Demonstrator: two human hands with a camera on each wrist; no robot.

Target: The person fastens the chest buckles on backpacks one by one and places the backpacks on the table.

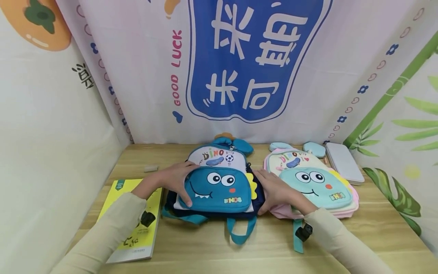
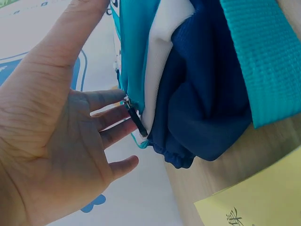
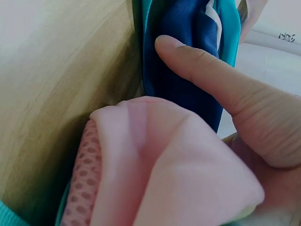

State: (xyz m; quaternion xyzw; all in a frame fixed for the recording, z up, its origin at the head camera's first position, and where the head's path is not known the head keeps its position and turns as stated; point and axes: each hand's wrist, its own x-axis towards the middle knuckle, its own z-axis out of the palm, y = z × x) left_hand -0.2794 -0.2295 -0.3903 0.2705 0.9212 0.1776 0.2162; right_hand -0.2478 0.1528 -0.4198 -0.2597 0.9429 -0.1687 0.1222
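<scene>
A blue dinosaur backpack lies face up on the table, its white upper panel marked DINO. At its left side is my left hand, thumb over the front pocket's edge. In the left wrist view the fingers of that hand reach the side beside a black zipper pull, loosely extended. My right hand is at the backpack's right side, fingers spread. Its thumb lies against the navy side fabric in the right wrist view. A pink and mint dinosaur backpack lies beside it, partly behind the right hand.
A yellow book lies at the left, partly under the left forearm. A white flat case sits at the back right. Near the book is a small grey block. Straps spread toward the front. A printed curtain stands behind the table.
</scene>
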